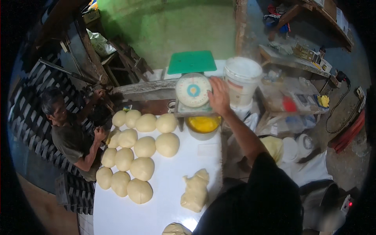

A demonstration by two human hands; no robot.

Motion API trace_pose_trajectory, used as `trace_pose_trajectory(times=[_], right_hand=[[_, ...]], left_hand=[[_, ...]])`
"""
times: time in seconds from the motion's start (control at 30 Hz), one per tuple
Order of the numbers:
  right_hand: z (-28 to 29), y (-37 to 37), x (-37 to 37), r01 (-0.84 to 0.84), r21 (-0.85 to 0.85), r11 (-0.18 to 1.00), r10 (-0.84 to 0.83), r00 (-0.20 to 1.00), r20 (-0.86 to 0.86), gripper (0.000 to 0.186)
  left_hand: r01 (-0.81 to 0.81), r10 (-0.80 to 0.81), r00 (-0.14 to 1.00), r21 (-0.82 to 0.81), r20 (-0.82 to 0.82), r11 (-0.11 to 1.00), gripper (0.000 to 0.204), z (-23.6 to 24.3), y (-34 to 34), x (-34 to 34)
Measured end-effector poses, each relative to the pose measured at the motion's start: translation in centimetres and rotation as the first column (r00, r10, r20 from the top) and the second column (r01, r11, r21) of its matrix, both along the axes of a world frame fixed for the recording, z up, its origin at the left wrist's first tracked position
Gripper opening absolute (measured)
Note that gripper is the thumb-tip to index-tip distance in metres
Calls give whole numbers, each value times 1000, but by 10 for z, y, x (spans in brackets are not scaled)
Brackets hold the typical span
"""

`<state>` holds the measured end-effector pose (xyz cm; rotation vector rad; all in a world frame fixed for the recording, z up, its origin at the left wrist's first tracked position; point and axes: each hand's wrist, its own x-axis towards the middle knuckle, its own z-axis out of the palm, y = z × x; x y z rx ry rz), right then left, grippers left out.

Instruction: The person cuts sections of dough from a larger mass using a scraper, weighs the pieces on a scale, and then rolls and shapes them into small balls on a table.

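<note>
My right hand (219, 96) reaches up from the lower right, its fingers bent against the right side of a round-dialled scale (193, 90) with a flat green top (190, 60). Beneath the scale is a metal bowl (196, 135) holding yellow contents (204, 124). Several rounded dough balls (145, 147) cover the left part of the white table (188, 160). An irregular lump of dough (194, 190) lies on the right, and another piece (176, 229) shows at the lower edge. My left hand is not in view.
A co-worker (68, 135) stands at the left beside stacked dark pans (33, 129), hands raised. A white bucket (243, 80) stands behind my forearm. A wooden bench (293, 58) with assorted items, white containers (293, 149) and a cable (333, 129) are at the right.
</note>
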<state>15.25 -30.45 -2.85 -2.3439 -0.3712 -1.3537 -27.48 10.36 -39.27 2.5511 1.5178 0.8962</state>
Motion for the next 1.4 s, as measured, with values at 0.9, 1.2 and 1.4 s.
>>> trace_pose_trajectory(times=[0.9,1.2,1.4], right_hand=[[44,2,55,28,-139,990,-34,999,-39,59],[44,5,64,44,-190,981,-60,995,-77,63],[55,28,21,-35,-123,992,36,999,1,62]], left_hand=[[-4,4,1000,-23,-22,1000,48,-1,15,-32],[-27,27,1000,-15,-12,1000,52,-4,15,-46],[-63,63,998,1,-1,998,55,-8,11,-73]])
